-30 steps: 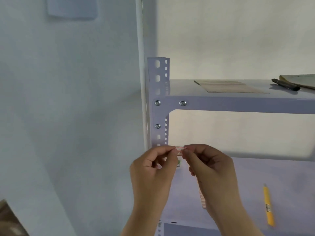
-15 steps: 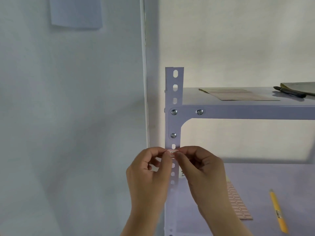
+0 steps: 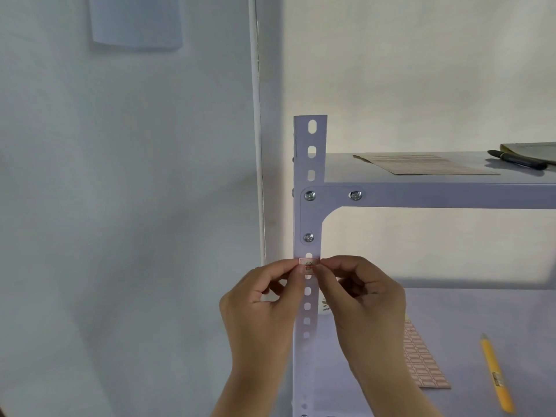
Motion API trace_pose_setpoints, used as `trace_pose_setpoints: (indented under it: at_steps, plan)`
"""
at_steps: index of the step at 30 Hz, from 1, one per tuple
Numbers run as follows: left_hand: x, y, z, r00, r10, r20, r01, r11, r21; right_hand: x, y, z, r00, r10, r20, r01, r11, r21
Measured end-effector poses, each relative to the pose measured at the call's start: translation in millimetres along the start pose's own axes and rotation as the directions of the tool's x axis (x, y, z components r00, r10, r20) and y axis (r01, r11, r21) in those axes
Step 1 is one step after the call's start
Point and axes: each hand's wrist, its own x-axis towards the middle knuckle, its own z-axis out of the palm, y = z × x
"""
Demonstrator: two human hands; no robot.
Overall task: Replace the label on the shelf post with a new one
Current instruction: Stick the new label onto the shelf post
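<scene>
- Paper sheet [image 3: 137,21] stuck to the wall at top left; white conduit [image 3: 257,130] runs vertically down the corner just left of the shelf unit.
- Left hand [image 3: 261,308] sits left of the shelf post [image 3: 310,152], thumb and forefinger pinched together on the left edge of the label [image 3: 308,266].
- Label is small, white with a red border, laid flat against the post front, just below the lowest of the three bracket bolts [image 3: 308,237] and over one of the post slots. Text on it is too small to read.
- Label lies directly between the two grips, fingertips touching it from each side; its middle is uncovered.
- Right hand [image 3: 365,302] is right of the post, thumb and forefinger closed on the label's right edge.
- Whether the label is fully stuck down or only held against the post: cannot tell.
- Lower shelf [image 3: 481,311], right of the post: pink label sheet [image 3: 424,359] partly behind the right forearm, then a yellow utility knife [image 3: 496,374] well apart to its right.
- Upper shelf [image 3: 421,195]: a flat brown paper [image 3: 421,164] lies on top, a black pen [image 3: 516,160] near the right edge, resting beside a notebook [image 3: 532,149] cut off by the frame.
</scene>
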Motion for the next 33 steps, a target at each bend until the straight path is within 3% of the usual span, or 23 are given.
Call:
trace_pose_setpoints:
  at_steps: [16,33]
  plan:
    - [0.6,0.0,4.3,1.000,0.011,-0.023,-0.010,0.999,0.038,-0.3,3.3,2.1,0.999,-0.031,-0.028,0.030,0.999,-0.016]
    - [7.6,1.2,5.0,0.999,-0.048,0.000,0.048,0.997,0.066,3.7,12.7,12.4,0.984,-0.170,-0.053,0.158,0.972,-0.176]
